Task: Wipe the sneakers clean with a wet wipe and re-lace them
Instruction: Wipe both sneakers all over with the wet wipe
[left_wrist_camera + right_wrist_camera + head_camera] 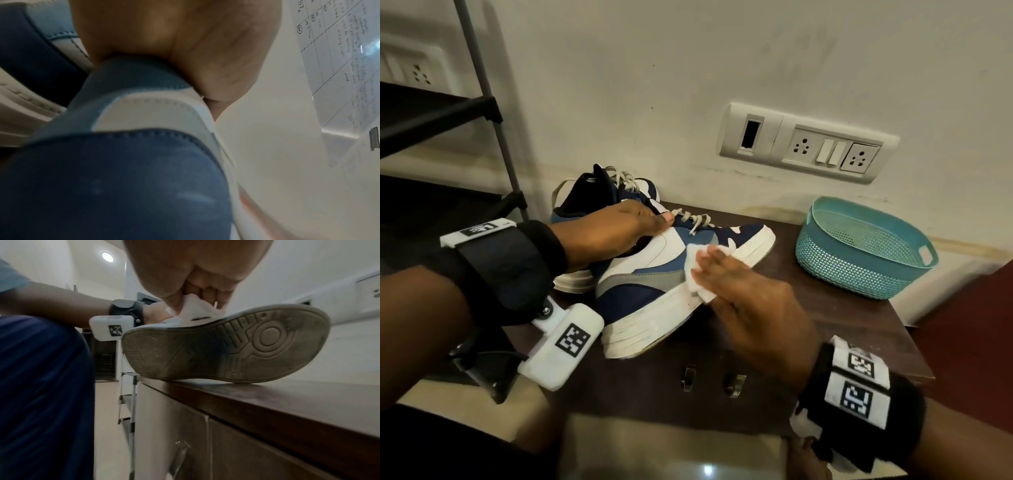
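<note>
**Wipe on the tilted sneaker's side**

The near sneaker (654, 274) sat tipped on the dark wooden cabinet top (825, 308), its grey, dirty outsole (226, 347) lifted toward the person and only one edge touching the wood. A white wet wipe (698, 270) lay against the shoe's side, just above the white midsole. The right hand (750, 298) held the wipe there, the fingers bent over it and the thumb pinching it from beneath, as the right wrist view showed. The left hand (609, 233) gripped the same sneaker at its collar, fingers curled over the opening and thumb near the pale laces (695, 221). The second sneaker (599, 192) stood behind it, close to the wall, still laced. A teal plastic basket (859, 270) sat to the right on the cabinet, well apart from the shoes. Above it a white socket panel (808, 144) was set into the wall. A dark shelf rack (482, 113) stood to the left.
</note>
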The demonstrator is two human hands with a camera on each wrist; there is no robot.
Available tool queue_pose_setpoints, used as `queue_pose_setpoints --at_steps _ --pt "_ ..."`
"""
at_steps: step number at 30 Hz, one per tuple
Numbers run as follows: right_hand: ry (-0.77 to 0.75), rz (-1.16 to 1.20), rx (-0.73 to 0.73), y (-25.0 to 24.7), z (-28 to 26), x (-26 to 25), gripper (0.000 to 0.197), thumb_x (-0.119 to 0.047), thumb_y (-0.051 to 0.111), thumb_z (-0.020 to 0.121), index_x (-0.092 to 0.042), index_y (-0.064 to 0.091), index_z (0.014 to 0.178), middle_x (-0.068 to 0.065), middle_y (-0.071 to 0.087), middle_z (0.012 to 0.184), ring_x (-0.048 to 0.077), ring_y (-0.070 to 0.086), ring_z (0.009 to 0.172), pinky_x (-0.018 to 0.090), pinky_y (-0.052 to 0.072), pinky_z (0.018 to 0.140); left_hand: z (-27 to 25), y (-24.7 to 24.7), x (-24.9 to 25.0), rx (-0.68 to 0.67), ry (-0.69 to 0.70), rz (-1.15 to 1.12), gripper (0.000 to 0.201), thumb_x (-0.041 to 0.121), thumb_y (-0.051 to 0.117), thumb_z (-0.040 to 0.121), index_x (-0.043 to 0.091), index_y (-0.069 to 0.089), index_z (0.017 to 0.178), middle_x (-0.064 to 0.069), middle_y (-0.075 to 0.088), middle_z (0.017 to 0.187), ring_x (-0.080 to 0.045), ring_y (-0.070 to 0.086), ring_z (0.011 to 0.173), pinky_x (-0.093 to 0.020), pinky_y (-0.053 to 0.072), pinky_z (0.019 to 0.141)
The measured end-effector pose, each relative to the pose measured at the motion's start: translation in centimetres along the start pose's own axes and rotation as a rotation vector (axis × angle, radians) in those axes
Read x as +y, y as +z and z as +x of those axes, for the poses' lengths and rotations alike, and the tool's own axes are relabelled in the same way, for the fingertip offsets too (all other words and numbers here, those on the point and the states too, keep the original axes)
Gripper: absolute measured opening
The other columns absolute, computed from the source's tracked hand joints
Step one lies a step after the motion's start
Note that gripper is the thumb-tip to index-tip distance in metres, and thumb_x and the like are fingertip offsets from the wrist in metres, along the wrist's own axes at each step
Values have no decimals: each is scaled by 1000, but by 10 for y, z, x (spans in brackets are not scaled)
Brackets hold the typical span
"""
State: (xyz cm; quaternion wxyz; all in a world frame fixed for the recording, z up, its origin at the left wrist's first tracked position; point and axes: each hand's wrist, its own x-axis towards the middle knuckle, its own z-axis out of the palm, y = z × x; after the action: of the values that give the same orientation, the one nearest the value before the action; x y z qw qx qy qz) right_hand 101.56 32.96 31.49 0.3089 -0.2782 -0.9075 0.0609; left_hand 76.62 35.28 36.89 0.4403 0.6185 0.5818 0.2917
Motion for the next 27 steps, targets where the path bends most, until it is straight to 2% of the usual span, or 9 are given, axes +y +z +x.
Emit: queue_pose_setpoints --at_steps 3,6,8,10,12,15,17,21,27 --pt "-110 149 -168 5 -7 -30 42 -4 63 93 -9 65 134 5 56 147 13 43 145 39 41 117 -1 0 1 49 3 28 54 53 58 96 9 48 68 -7 42 60 -21 37 53 -33 30 60" --pt "104 594 -176 -9 8 -46 31 -1 63 97 -6 69 127 -3 74 120 3 65 118 25 53 100 -3 -1 3 43 -13 19 60 59 61 91 3 50 71 -7 46 67 -23 39 60 -35 33 65" --pt "370 934 -30 -23 24 -43 23 -8 63 95 -2 72 115 -6 78 94 2 72 87 17 55 76 -5 -1 3 11 -18 -10 79 70 62 78 -8 56 83 -14 52 78 -26 43 73 -42 33 73" --pt "588 1067 245 -38 38 -27 17 -14 61 95 -4 73 104 -1 78 82 5 71 72 18 56 64 -7 1 7 21 -12 -14 68 58 59 91 -9 64 90 -23 57 77 -27 50 71 -40 39 72" --pt "609 821 497 -55 45 -6 13 -13 60 99 -13 74 99 -2 76 75 3 67 69 19 54 63 -5 2 7 43 -17 -27 46 39 54 102 8 65 71 -9 53 62 -15 48 54 -24 38 58" --pt "468 206 561 -62 42 27 14 -25 66 99 -31 78 95 -3 70 69 0 55 68 30 47 61 -5 5 8 61 -29 -72 56 32 50 105 22 62 51 6 51 52 -5 43 43 -16 34 46" --pt "454 70 368 -48 38 32 17 -29 64 99 -29 80 106 -18 74 84 -5 61 77 27 53 70 -7 6 10 61 -51 -98 55 33 50 104 22 61 52 6 50 52 -6 42 42 -17 32 44" --pt "415 62 151 -4 34 15 28 -20 62 99 -24 73 124 -2 70 128 5 57 129 34 44 112 -7 7 10 91 -74 -137 43 35 54 102 18 51 63 1 39 55 -12 32 45 -23 24 46" --pt "373 153 200 13 39 -8 31 -22 60 102 -17 69 131 1 65 137 9 53 136 39 42 116 -11 16 13 159 -117 -213 43 31 55 102 16 47 63 4 38 46 -7 30 35 -16 23 34"
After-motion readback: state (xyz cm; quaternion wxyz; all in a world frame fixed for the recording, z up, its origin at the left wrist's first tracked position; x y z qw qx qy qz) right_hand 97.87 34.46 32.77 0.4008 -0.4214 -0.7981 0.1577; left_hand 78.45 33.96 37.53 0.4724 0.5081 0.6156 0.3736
